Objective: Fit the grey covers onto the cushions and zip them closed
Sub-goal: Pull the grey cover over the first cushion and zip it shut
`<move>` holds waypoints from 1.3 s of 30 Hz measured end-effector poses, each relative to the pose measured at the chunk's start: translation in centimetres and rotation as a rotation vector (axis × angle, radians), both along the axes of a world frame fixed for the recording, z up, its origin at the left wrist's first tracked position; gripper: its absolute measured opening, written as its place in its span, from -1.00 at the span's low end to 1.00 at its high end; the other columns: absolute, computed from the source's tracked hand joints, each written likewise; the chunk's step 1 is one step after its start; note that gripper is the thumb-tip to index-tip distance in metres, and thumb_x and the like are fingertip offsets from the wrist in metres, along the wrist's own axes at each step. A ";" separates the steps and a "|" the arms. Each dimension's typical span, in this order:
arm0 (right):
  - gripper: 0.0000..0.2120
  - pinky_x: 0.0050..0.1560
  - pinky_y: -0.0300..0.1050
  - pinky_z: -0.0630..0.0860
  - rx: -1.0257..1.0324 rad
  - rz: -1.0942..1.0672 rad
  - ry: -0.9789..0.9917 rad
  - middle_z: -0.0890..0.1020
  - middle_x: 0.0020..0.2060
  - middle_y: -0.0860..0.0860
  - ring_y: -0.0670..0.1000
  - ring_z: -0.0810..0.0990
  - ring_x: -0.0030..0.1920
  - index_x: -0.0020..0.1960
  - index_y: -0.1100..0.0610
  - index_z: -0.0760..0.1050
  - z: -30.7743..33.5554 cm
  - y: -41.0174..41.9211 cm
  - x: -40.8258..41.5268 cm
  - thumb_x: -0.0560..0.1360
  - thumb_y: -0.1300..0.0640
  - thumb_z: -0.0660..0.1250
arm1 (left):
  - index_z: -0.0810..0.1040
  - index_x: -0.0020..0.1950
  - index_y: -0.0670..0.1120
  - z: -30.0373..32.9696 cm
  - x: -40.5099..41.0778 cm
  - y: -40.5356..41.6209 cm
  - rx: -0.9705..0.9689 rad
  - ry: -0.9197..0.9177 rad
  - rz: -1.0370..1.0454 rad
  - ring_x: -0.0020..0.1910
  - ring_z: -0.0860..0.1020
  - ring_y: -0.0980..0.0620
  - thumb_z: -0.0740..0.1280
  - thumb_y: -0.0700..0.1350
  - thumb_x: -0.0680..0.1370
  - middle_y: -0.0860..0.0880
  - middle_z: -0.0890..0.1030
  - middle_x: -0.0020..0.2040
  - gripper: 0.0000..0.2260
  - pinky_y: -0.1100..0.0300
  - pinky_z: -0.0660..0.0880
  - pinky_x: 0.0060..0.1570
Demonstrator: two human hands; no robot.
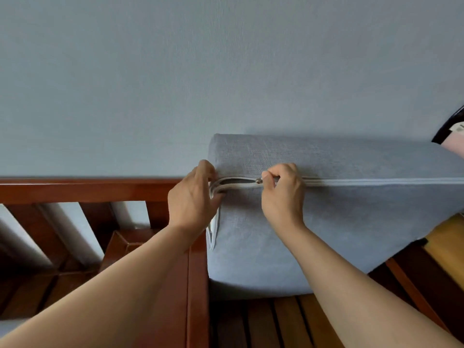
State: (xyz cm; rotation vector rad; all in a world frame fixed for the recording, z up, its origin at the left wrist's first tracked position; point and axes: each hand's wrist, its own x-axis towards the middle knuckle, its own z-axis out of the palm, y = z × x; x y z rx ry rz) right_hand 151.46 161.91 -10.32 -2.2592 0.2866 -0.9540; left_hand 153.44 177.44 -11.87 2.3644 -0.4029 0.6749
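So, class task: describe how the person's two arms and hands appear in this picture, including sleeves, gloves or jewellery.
Both forearms are bare right to the bottom edge of the picture, so no sleeve shows. The left hand and right hand wear no gloves. No watch, bracelet or ring is visible on the wrists or fingers.

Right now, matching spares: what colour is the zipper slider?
Silver metal slider, head view.

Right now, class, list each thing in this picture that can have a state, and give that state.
grey cover: on the cushion.
zip: shut right of the slider, open left of it.
slider: partway along.
left hand: grips the cover's corner.
right hand: pinches the zip pull.
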 end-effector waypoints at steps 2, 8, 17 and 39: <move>-0.86 -0.17 -0.27 0.18 0.005 -0.021 0.000 0.50 -0.16 0.18 0.13 0.48 -0.14 -0.26 0.29 0.48 -0.1 0.3 0.2 0.47 0.36 0.29 | 0.53 -0.10 -0.06 -0.4 0.0 0.0 0.010 -0.041 -0.017 -0.17 0.57 -0.03 0.49 -0.12 0.36 0.05 0.59 -0.07 -0.80 0.19 0.36 -0.45; -0.87 -0.16 -0.29 0.16 0.005 -0.053 -0.004 0.49 -0.11 0.22 0.12 0.45 -0.14 -0.24 0.34 0.48 -0.2 0.8 0.2 0.49 0.37 0.26 | 0.62 -0.21 -0.06 -0.5 0.1 0.1 -0.068 -0.002 -0.043 -0.15 0.47 0.06 0.46 -0.12 0.40 0.07 0.50 -0.13 -0.96 0.19 0.37 -0.41; -0.82 0.00 -0.13 0.26 0.017 -0.092 0.083 0.52 -0.08 0.25 0.20 0.47 0.03 -0.26 0.32 0.50 0.8 1.6 1.1 0.50 0.28 0.27 | 0.59 -0.11 0.03 0.2 0.2 0.0 -0.087 0.192 0.025 -0.16 0.56 -0.01 0.37 -0.01 0.48 0.05 0.62 -0.20 -0.95 0.15 0.39 -0.25; -0.72 0.18 0.15 0.40 -0.317 0.353 0.020 0.62 0.08 0.04 0.10 0.57 0.08 0.00 0.15 0.62 -1.5 0.5 1.3 0.32 0.09 0.41 | 0.61 -0.21 -0.19 0.1 0.0 0.8 -0.779 0.619 -0.181 -0.39 0.59 0.07 0.37 -0.20 0.52 -0.10 0.63 -0.33 -0.87 0.31 0.48 -0.40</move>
